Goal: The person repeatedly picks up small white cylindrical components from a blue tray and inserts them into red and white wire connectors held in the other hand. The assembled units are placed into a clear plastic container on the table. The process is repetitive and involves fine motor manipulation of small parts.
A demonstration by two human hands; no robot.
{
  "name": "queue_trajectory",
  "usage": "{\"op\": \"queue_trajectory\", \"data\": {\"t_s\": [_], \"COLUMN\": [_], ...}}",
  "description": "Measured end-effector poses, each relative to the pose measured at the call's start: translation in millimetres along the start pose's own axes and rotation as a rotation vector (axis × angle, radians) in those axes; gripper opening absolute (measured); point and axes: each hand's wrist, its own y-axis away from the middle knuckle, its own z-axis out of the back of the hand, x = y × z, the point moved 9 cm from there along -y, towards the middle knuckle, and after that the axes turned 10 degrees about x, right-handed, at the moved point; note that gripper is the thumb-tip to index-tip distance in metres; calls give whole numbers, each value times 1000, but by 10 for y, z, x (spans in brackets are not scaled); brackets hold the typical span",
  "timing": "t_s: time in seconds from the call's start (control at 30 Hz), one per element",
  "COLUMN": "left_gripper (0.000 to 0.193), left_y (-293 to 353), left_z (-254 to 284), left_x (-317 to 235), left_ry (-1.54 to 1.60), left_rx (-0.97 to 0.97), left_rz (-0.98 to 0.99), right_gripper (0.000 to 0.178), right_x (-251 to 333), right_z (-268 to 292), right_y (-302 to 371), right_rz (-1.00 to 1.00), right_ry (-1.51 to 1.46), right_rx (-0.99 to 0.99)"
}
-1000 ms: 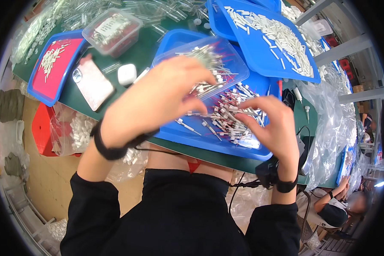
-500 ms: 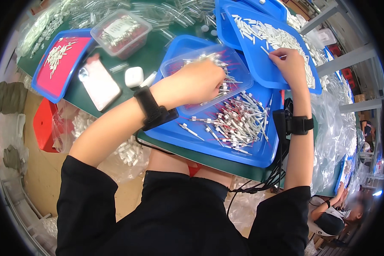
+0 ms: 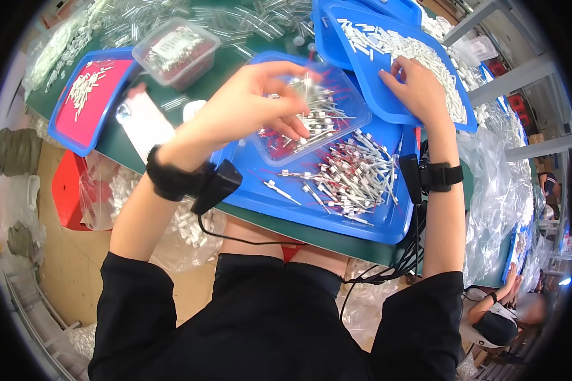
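Note:
My left hand (image 3: 245, 105) is raised over a clear plastic container (image 3: 283, 161), its fingers spread and partly smeared by motion. No held thing shows in it. In the container lie several thin white sticks with red wires. Beneath stands a large blue tray (image 3: 384, 232), which also bears a loose pile of white sticks with red wires (image 3: 356, 178). At the right, my right hand (image 3: 421, 92) is over a smaller blue tray (image 3: 382, 106) with many short white tubes (image 3: 419, 54). Its thumb and index finger are apart, with nothing visible between them.
A pink-lined blue tray (image 3: 102, 117) with pale sticks, a clear tub (image 3: 178, 54) and a phone (image 3: 147, 124) lie at the left. Clear tubes (image 3: 260, 22) spread along the back. Cables (image 3: 394, 273) hang by my right forearm. Another person (image 3: 499, 317) sits at lower right.
My left hand has moved left from the container's middle, and its closed fingers have opened. My right hand has shifted slightly left; the white tube between its fingers no longer shows.

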Motion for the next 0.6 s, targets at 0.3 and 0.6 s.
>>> {"op": "queue_trajectory", "data": {"t_s": [0.3, 0.6], "left_gripper": [15, 30], "left_y": [512, 779], "left_z": [-276, -440], "left_x": [-192, -270], "left_ry": [399, 328], "left_rx": [-89, -211], "left_rz": [-194, -325], "right_gripper": [21, 16], "right_x": [35, 1016], "right_z": [229, 537], "right_y": [142, 1384], "right_rz": [71, 299], "right_ry": [-180, -1032], "right_rx": [-137, -124]}}
